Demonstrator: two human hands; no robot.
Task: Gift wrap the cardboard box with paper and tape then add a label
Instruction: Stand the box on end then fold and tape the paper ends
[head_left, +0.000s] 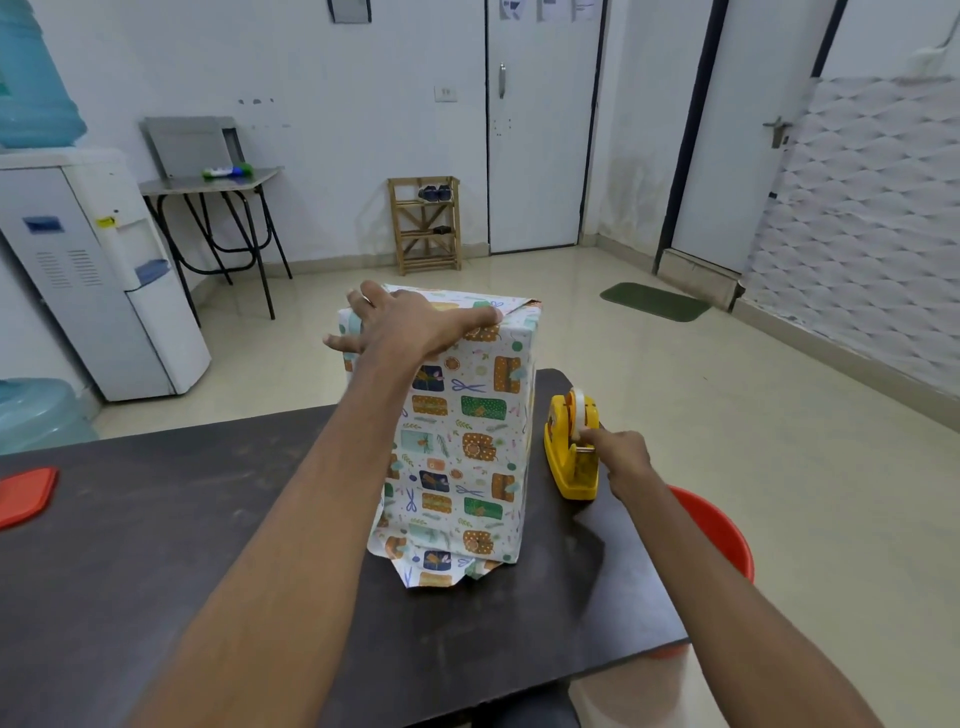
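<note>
The left hand (410, 322) lies flat and open on top of the box (457, 431), pressing the paper down. Right of the box, the right hand (621, 457) pinches tape at the dispenser (571, 452). Pull slowly; keep pressing.

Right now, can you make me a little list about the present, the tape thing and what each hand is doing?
present: wrapped box standing upright on the dark table
paper: loose at the bottom end
left hand: pressed flat on top of the box
right hand: fingertips at the yellow tape dispenser
dispenser place: on the table, right of the box, not touching it
label: none seen
</note>
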